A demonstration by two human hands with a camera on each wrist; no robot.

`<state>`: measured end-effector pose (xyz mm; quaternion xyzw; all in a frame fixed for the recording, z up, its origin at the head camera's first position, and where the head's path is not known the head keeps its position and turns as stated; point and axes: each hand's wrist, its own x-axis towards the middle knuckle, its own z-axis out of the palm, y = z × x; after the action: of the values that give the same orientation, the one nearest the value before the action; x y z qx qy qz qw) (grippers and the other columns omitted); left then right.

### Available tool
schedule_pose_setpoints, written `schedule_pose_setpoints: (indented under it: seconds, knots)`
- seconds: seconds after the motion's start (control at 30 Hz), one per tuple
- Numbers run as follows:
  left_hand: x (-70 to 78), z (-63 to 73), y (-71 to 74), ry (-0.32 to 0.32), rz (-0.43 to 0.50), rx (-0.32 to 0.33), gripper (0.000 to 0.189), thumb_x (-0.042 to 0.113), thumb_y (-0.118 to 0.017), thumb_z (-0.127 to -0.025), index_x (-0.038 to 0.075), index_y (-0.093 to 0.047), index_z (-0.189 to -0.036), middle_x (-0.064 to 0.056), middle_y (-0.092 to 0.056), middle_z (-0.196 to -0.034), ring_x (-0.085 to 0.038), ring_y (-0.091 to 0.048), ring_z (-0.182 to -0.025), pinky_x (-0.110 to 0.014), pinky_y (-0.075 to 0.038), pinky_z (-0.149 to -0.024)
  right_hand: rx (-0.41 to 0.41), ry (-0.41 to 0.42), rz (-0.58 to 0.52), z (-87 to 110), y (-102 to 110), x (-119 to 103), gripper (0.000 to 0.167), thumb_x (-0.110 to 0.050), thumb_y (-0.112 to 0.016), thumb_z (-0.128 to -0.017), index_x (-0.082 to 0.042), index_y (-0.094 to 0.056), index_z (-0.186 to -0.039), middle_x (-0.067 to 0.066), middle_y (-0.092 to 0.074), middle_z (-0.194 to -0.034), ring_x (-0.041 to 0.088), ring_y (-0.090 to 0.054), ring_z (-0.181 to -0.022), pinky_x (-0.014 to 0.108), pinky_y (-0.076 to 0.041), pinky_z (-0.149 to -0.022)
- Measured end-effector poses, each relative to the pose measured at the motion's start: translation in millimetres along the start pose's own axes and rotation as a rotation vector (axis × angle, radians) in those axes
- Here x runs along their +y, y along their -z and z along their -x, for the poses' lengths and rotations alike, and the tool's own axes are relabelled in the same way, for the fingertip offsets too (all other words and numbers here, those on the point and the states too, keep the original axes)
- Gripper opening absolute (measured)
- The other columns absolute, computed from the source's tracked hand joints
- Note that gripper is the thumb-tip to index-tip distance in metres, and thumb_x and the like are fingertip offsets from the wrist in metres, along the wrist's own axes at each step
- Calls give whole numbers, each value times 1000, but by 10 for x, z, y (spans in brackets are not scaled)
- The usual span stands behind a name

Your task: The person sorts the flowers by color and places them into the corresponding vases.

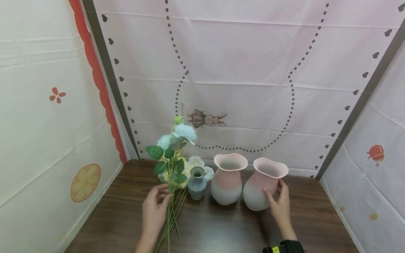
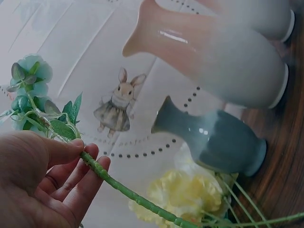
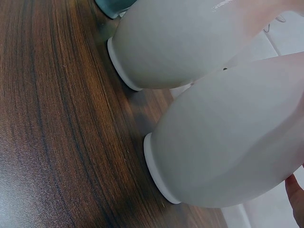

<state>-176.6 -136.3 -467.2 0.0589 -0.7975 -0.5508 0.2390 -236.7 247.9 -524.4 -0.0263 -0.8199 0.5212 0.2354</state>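
Note:
My left hand (image 1: 155,207) pinches the green stem (image 2: 126,190) of an artificial flower between thumb and fingers. Its pale blue blooms (image 1: 185,133) and green leaves rise above the hand. On the right, my right hand (image 1: 280,203) grips the side of a pink-and-white vase (image 1: 255,193) with a wavy rim, thumb in front and fingers round its right side. That vase leans a little to the right in the head view. Close to its left stands a matching pink-and-white vase (image 1: 226,189), upright. A small blue-grey vase (image 1: 197,188) stands between that one and the flowers.
White flowers (image 1: 195,161) and a yellow flower (image 2: 178,192) lie behind the small vase, their long stems stretching toward the front of the brown wooden table (image 1: 221,228). Printed cloth (image 1: 237,70) hangs at the back, with more cloth along both sides.

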Motion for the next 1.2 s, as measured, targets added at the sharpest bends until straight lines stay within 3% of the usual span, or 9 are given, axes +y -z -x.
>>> schedule_pose_setpoints:
  seconds: [0.2, 0.43, 0.77, 1.2]
  knots:
    - [74, 22, -86, -52, 28, -49, 32, -8, -71, -85, 2, -64, -114, -13, -68, -99, -6, -68, -84, -18, -59, -71, -1, -6, -4, -6, -5, -5, 75, -19, -71, -93, 3, -27, -151, 26, -37, -149, 43, -36, -142, 61, -32, -116]
    - [106, 63, -172, -52, 42, -91, 32, -7, -71, -86, 5, -65, -115, -11, -67, -100, -15, -70, -87, -20, -60, -73, -1, -8, -7, -10, -7, -3, 76, -19, -71, -94, 3, -27, -151, 26, -37, -150, 44, -35, -142, 62, -32, -116]
    - [154, 114, -283, -41, 99, -142, 32, -8, -70, -86, 5, -65, -114, -11, -68, -100, -13, -69, -88, -20, -60, -74, -7, -30, -2, -12, -4, -1, 76, -22, -70, -94, 1, -27, -152, 26, -36, -150, 43, -35, -143, 60, -31, -117]
    - [175, 220, -457, -100, 151, -211, 29, -3, -71, -87, 7, -64, -113, -9, -68, -100, -15, -69, -89, -19, -60, -74, 3, -4, 1, -4, -4, 0, 75, -19, -71, -94, 2, -28, -151, 26, -38, -149, 43, -37, -141, 61, -32, -115]
